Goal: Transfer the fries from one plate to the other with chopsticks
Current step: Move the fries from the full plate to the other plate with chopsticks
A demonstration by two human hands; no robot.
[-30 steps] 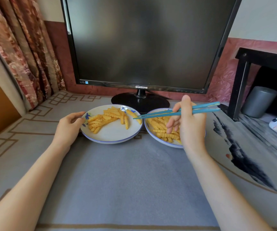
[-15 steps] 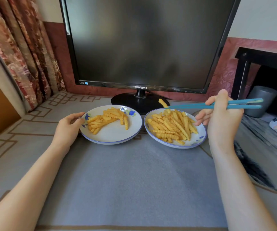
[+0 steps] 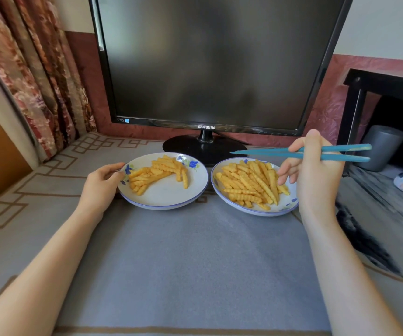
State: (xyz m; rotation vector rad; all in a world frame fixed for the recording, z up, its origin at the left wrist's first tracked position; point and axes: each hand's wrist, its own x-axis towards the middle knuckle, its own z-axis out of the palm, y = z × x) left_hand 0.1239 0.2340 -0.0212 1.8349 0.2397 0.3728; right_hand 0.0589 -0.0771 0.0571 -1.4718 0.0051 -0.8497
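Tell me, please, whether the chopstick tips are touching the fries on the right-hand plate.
Apart. The head view shows the chopsticks ending over the monitor base, clear of the fries on the right plate, nothing pinched between them.

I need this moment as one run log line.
left hand: holds left plate rim | right hand: holds chopsticks, tips empty, near right plate | fries: on both plates

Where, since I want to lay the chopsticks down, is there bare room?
Bare: the grey cloth in front of the left plate and right plate, between left forearm and right forearm. Crowded: the plates nearly touch, monitor base close behind.
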